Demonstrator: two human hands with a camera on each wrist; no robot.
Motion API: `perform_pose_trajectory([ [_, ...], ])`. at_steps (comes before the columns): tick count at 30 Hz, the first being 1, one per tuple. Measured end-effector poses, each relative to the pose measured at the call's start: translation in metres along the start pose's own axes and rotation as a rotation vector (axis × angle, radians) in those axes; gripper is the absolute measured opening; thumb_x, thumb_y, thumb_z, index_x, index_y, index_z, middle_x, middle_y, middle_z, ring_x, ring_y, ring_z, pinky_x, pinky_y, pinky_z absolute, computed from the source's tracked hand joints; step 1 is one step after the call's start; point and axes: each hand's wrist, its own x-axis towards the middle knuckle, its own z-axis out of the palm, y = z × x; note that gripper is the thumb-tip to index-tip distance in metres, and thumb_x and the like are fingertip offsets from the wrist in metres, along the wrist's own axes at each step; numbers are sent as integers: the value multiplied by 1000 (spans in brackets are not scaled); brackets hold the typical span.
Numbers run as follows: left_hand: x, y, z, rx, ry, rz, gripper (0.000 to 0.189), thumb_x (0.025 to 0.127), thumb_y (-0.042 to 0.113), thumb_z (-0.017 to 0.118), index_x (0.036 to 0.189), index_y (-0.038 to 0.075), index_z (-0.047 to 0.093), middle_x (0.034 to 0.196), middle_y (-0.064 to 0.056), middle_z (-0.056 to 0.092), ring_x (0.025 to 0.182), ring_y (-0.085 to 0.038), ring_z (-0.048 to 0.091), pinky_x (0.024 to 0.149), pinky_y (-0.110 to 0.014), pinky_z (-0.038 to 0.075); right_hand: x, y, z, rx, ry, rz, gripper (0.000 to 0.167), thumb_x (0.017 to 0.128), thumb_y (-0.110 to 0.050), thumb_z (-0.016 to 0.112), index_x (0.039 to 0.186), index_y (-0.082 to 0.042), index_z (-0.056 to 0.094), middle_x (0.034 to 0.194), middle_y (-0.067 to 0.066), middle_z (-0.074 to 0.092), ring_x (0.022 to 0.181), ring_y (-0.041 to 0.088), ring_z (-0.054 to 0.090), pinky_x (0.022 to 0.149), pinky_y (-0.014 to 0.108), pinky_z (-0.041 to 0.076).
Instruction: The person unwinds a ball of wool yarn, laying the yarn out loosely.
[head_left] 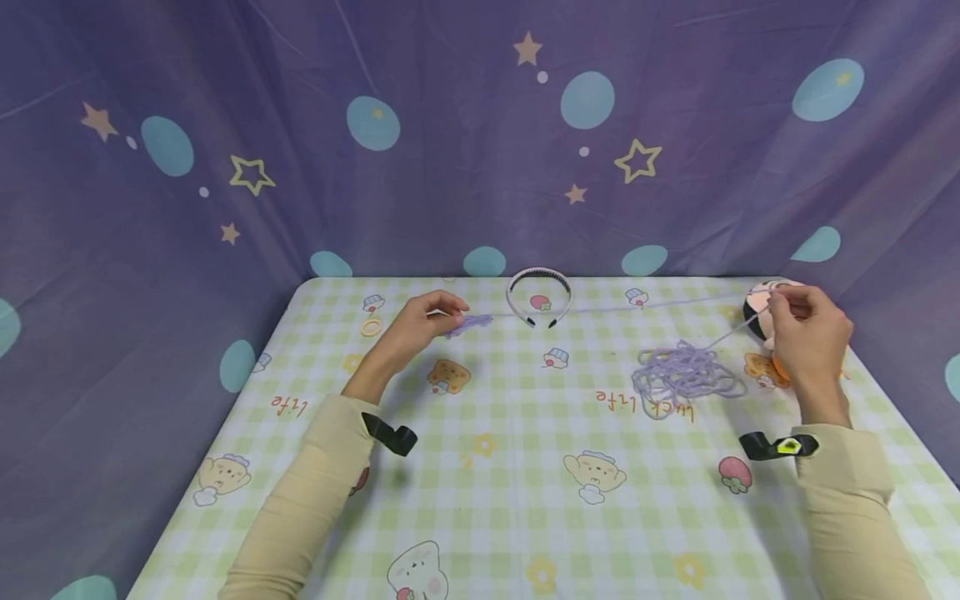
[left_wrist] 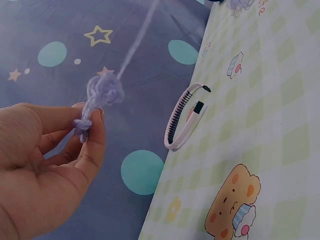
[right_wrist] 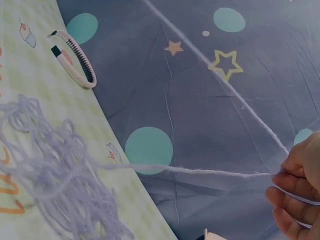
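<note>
My left hand [head_left: 422,325] pinches a small knotted bunch of lilac yarn [left_wrist: 105,90] between thumb and fingers, above the table's far left part. From that bunch a single strand [right_wrist: 220,77] runs taut across to my right hand [head_left: 813,329], whose thumb and fingertips pinch it. Below the right hand the strand bends back down to a loose, tangled heap of the same lilac yarn [head_left: 686,375] on the tablecloth. In the right wrist view the heap [right_wrist: 65,175] spreads in loops at the lower left.
A white headband [head_left: 540,271] with dark inner teeth lies at the table's back edge. Left of the left hand is a small yellowish ring [head_left: 371,327]. Behind the right hand sits a round pink-and-black object [head_left: 757,308], partly hidden. A purple curtain [head_left: 480,167] stands behind the checked tablecloth [head_left: 510,500].
</note>
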Motion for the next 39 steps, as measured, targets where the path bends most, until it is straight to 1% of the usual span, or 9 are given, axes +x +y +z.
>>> perform_pose_trajectory([
  [4,0,0,-1,2,2,-3,25,94,10,60,117,0,60,99,-3,57,90,-14,60,79,-28,49,4,5,-5,-21,9,29,34,93,-30,56,109,-3,68,68,-38,42,66,-15,44,63,7,34],
  [10,-1,0,-3,1,11,-5,21,94,10,61,114,4,62,98,-3,56,90,-15,60,80,-28,49,5,9,-10,-35,14,36,35,93,-30,56,109,-2,68,67,-39,40,64,-15,42,63,6,34],
  [18,-1,2,-2,10,13,-6,22,94,11,61,114,2,61,97,-3,56,89,-14,60,79,-26,49,-2,13,-5,-78,-81,22,31,93,-29,55,108,-4,67,68,-40,40,64,-17,41,62,9,34],
  [22,-1,2,-2,10,9,-9,25,94,11,61,117,0,60,98,-4,56,91,-15,60,81,-28,48,-4,16,-2,-141,-186,-21,30,94,-28,55,106,-3,67,71,-31,49,64,-16,40,63,13,34],
  [25,0,2,-2,9,6,-9,26,94,11,60,118,-1,59,98,-4,56,92,-16,60,82,-32,48,-7,17,-1,-197,-335,-71,32,96,-29,54,107,-1,65,83,-4,64,71,-5,46,64,16,37],
  [28,0,2,-2,6,7,-9,25,94,11,61,117,0,60,98,-5,56,91,-16,60,84,-38,48,-12,20,2,-233,-485,-130,31,97,-26,53,107,1,64,98,20,65,81,15,56,66,23,43],
  [32,0,3,-1,3,8,-10,23,94,11,61,115,2,61,98,-4,57,90,-15,60,86,-42,48,-17,25,10,-271,-589,-176,28,97,-23,54,104,2,64,98,25,66,88,35,60,71,41,49],
  [35,-1,4,0,10,6,-11,24,94,12,60,116,2,61,99,-4,57,90,-15,59,84,-38,49,-21,29,17,-302,-628,-184,25,96,-21,55,102,1,64,96,25,66,89,38,60,73,49,48],
  [39,0,5,1,16,7,-12,26,95,12,60,118,-1,60,99,-4,57,90,-15,59,82,-31,49,-25,33,23,-337,-665,-197,21,94,-17,56,100,1,65,94,23,66,86,36,59,73,49,46],
])
